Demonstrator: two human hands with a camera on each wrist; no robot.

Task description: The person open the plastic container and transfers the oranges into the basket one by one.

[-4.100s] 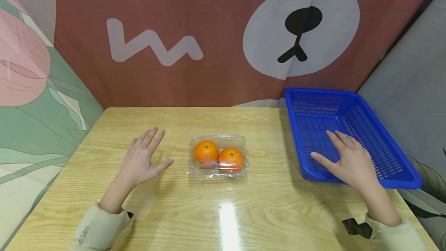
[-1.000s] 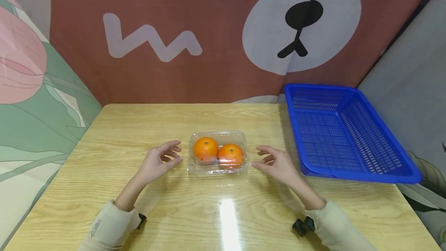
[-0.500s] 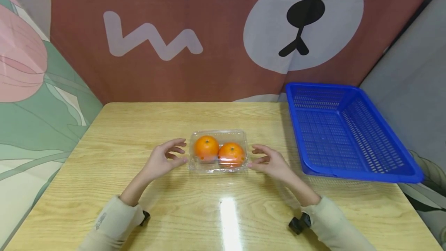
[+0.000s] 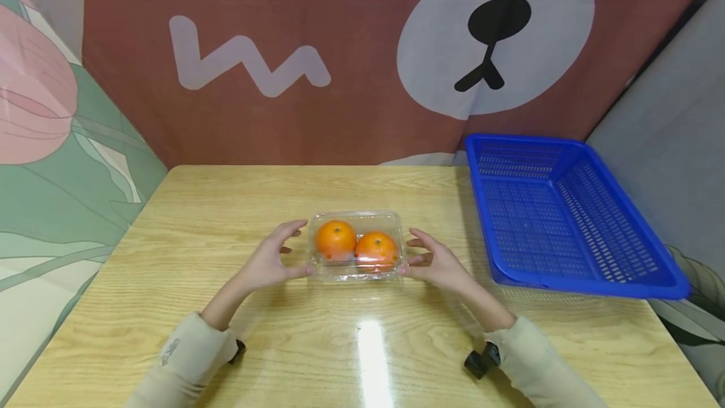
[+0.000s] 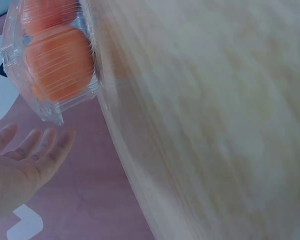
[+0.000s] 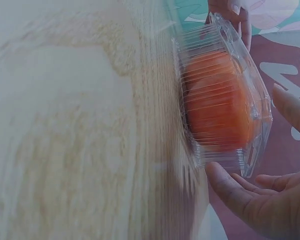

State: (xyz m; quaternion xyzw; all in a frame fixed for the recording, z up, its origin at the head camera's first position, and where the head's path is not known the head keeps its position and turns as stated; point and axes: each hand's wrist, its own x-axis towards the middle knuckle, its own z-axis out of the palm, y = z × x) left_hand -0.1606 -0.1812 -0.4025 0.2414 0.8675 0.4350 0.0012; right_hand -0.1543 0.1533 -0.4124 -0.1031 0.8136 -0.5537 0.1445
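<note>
My left hand [image 4: 270, 261] and right hand [image 4: 437, 263], grip curved but not yet closed, flank the clear box [image 4: 355, 245] holding two oranges [image 4: 336, 240] on the table [image 4: 226, 206], left of the empty blue basket [image 4: 566, 219]; lifting remains.

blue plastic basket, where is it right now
In the head view the blue perforated plastic basket sits at the wooden table's far right, right of the clear plastic box of oranges.

Wooden table [image 4: 226, 219], clear orange box [image 4: 355, 245], blue basket [image 4: 566, 219]
</note>
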